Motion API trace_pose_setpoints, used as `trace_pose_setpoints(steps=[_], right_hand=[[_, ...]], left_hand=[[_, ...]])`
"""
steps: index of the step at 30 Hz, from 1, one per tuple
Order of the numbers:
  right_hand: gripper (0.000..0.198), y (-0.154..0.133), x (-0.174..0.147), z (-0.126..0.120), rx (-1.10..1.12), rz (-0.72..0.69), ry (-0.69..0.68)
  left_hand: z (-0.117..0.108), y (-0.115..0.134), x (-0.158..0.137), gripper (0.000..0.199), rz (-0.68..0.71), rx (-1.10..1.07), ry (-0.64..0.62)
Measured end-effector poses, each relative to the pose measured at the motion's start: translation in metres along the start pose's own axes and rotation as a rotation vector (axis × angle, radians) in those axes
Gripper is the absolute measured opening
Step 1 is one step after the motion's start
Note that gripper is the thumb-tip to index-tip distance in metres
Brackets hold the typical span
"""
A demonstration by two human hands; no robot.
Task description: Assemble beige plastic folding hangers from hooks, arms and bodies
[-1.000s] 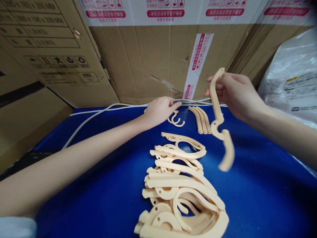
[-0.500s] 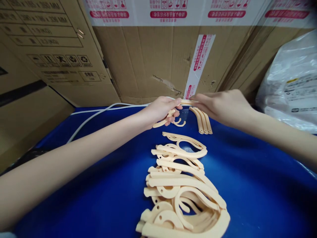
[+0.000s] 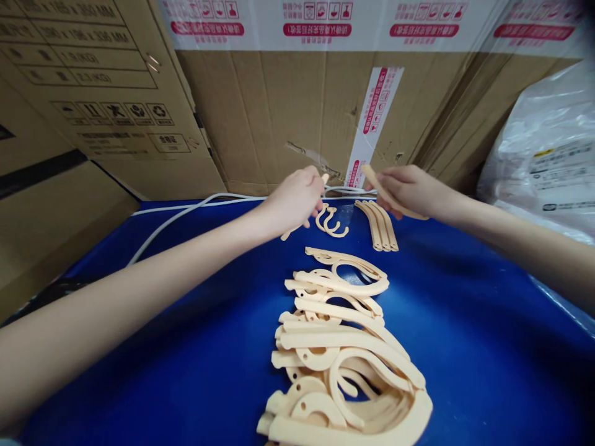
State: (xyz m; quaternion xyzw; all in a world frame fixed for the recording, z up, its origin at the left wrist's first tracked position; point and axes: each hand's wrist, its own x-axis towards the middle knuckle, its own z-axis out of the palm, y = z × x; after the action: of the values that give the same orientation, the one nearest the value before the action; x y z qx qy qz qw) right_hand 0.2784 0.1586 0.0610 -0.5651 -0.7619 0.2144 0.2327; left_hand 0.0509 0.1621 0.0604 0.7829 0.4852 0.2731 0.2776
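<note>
My right hand (image 3: 411,187) is closed around a curved beige hanger arm (image 3: 389,196), which slants down to the right across the fingers. My left hand (image 3: 297,197) is curled round a beige plastic hanger piece (image 3: 290,232); its ends poke out above and below, and the middle is hidden by the hand. Beside my left hand lie loose beige hanger hooks (image 3: 333,229). Several loose hanger arms (image 3: 382,228) rest side by side below my right hand. Nearer to me, a row of folded beige hangers (image 3: 344,334) overlaps on the blue surface.
A blue-covered table (image 3: 195,359) carries the parts. Cardboard boxes (image 3: 260,118) wall off the back and left side. White cables (image 3: 204,201) run along the rear edge. At the right stands a clear plastic bag (image 3: 534,155) with a printed label.
My hands have moved apart. The hanger arm, earlier held between both hands, is now in my right hand, tilted. My left hand has turned with its piece, uncovering more of the hooks.
</note>
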Motion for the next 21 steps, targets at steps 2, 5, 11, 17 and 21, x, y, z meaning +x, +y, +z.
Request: trace_pose_setpoints(steps=[2, 5, 11, 17, 21], right_hand=[[0.025, 0.013, -0.002, -0.011, -0.013, -0.001, 0.103], [0.015, 0.027, -0.013, -0.021, -0.1, -0.029, 0.234], [0.014, 0.038, -0.052, -0.017, -0.744, -0.215, 0.192], [0.019, 0.054, -0.073, -0.003, -0.808, -0.333, 0.024], [0.025, 0.061, -0.074, 0.0, -0.72, -0.313, -0.044]], left_hand=[[-0.013, -0.011, 0.006, 0.022, -0.086, -0.006, -0.009], [-0.025, -0.03, 0.015, 0.02, -0.137, 0.125, -0.001], [-0.025, -0.051, 0.017, 0.024, -0.164, 0.39, 0.011], [-0.023, -0.054, 0.012, 0.025, -0.153, 0.595, 0.12], [-0.022, -0.046, 0.005, 0.019, 0.046, 0.586, 0.095]])
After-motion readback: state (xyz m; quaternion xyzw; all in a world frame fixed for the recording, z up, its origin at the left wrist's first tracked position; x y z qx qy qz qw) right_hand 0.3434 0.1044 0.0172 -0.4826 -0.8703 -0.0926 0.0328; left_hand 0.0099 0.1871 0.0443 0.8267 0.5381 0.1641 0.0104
